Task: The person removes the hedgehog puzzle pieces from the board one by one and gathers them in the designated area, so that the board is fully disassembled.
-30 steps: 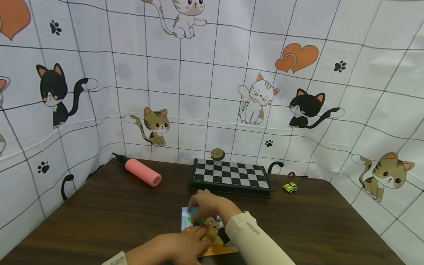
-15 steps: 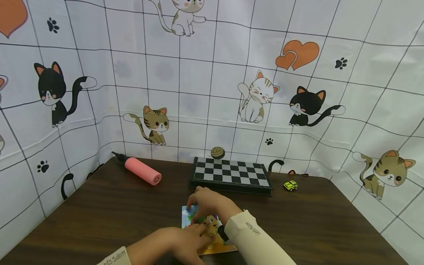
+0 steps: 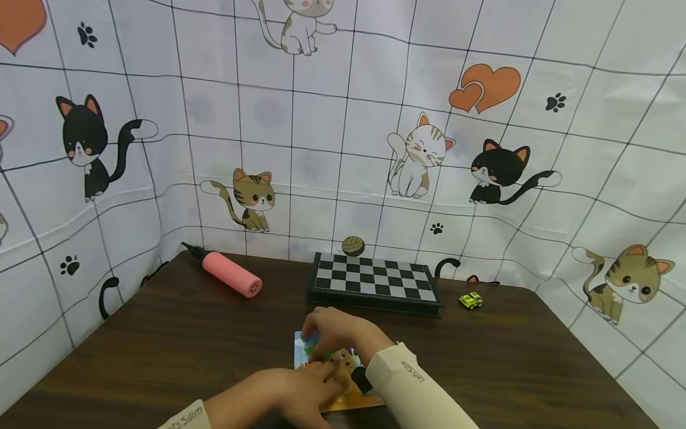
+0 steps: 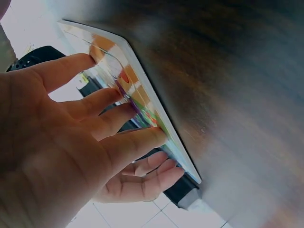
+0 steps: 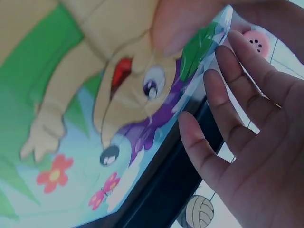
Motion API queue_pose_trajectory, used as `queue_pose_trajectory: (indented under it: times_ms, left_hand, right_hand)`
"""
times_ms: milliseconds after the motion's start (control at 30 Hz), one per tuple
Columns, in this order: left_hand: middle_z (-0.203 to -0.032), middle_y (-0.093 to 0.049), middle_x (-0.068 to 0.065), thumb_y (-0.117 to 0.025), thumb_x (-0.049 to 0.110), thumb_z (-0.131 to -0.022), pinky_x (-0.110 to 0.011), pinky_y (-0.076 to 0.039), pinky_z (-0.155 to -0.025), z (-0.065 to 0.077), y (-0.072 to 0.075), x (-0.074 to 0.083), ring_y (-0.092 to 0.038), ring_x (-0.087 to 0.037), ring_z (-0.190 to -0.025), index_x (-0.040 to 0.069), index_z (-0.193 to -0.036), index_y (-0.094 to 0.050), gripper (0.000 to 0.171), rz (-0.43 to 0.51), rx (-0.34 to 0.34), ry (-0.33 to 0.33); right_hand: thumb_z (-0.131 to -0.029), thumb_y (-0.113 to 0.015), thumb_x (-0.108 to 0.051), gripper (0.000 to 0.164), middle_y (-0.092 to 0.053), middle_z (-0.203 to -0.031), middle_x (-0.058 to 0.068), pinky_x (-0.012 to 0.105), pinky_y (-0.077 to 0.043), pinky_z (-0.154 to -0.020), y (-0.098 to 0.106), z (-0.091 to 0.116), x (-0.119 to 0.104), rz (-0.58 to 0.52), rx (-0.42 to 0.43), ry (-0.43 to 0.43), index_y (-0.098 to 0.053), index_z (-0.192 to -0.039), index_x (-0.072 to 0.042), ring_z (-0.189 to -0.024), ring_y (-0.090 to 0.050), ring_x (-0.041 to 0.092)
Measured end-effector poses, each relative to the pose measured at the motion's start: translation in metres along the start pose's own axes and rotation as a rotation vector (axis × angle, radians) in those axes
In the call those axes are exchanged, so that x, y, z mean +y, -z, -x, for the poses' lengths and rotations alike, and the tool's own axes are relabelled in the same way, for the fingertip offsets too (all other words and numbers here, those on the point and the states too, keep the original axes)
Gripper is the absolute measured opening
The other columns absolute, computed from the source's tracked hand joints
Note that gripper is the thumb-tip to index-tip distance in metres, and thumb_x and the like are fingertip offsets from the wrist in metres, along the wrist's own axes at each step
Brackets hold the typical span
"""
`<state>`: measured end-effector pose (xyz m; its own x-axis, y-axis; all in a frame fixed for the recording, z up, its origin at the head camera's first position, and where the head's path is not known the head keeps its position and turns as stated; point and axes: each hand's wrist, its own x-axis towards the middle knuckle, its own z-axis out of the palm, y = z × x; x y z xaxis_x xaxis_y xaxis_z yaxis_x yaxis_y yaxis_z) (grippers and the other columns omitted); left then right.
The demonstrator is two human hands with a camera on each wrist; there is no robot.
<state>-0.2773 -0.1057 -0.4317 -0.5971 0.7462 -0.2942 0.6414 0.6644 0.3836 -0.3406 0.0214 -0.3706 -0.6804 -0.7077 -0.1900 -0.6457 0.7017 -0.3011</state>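
Observation:
A flat board with a cartoon animal picture (image 3: pixel 343 390) lies on the dark wooden table, thin seam lines crossing its surface. My left hand (image 3: pixel 302 390) rests on its near left part. The left wrist view shows the spread, nearly straight fingers (image 4: pixel 107 118) touching the printed face. Over the far left part arches my right hand (image 3: pixel 334 330). Its thumb (image 5: pixel 175 28) lies over the picture in the right wrist view, while the loosely bent fingers (image 5: pixel 228 109) stay by the board's far edge. Both hands and the right sleeve hide much of the picture.
Behind the hands sits a black-and-white checkered game board (image 3: pixel 375 280) in a dark case. A pink hand pump (image 3: pixel 231 274) lies at the back left, and a small yellow-green toy car (image 3: pixel 471 300) stands at the back right. A cat-print sheet (image 3: pixel 316 119) backs the table (image 3: pixel 514 357).
My left hand has shifted slightly across the board, with its sleeve showing more. The right hand stays in nearly the same spot. The head view has tilted a little.

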Motion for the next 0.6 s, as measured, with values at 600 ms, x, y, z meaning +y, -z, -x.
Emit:
queue_pose_trajectory:
  times_ms: [600]
  left_hand:
    - [-0.163, -0.015, 0.001, -0.055, 0.067, -0.089, -0.06, -0.037, -0.107, 0.013, 0.012, 0.017, -0.019, -0.032, -0.148, 0.035, -0.153, -0.035, 0.075, 0.028, -0.005, 0.037]
  right_hand:
    - [-0.075, -0.087, -0.018, 0.041, -0.056, -0.107, -0.007, 0.026, -0.049, -0.084, 0.002, -0.001, -0.002, -0.061, -0.003, -0.051, -0.064, -0.109, -0.021, -0.098, -0.052, 0.009]
